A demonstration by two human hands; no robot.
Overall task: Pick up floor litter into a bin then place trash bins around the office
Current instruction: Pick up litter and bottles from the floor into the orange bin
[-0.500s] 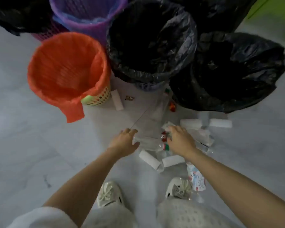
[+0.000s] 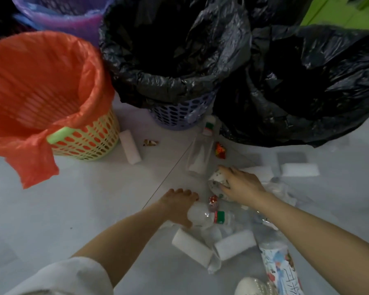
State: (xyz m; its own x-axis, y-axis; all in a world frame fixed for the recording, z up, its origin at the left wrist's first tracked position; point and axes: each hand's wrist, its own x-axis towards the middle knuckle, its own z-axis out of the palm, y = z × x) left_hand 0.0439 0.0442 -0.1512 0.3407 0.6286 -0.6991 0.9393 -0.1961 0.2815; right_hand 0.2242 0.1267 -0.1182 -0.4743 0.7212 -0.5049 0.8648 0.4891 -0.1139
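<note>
- The left hand (image 2: 178,206) is curled round the base end of a clear plastic bottle (image 2: 209,217) that lies on the floor (image 2: 73,209); the bottle has not been lifted clear as far as can be seen.
- The right hand (image 2: 240,185) is closed on a crumpled patterned paper cup (image 2: 216,184), which is held low among the litter.
- The task is judged to be at an early stage: two pieces are in hand, but nothing can be seen dropped into a bin, and the insides of the black-lined bins are too dark to tell.
- Much litter is left on the floor: white foam rolls near the hands (image 2: 191,246), another foam roll (image 2: 130,146) beside the orange-lined bin (image 2: 51,81), a second clear bottle (image 2: 200,158), small coloured wrappers (image 2: 219,150), crumpled clear plastic and a printed cup (image 2: 279,267) by a shoe.
- The bins are clustered together just beyond the litter: the orange-lined one to the left, a black-lined bin (image 2: 175,60) in the middle, a purple-lined bin (image 2: 62,15) behind, and a large black bag (image 2: 307,92) to the right.
- None has been placed around the office yet.
- The nearest bins stand open, with no obstruction seen between them and the hands.
</note>
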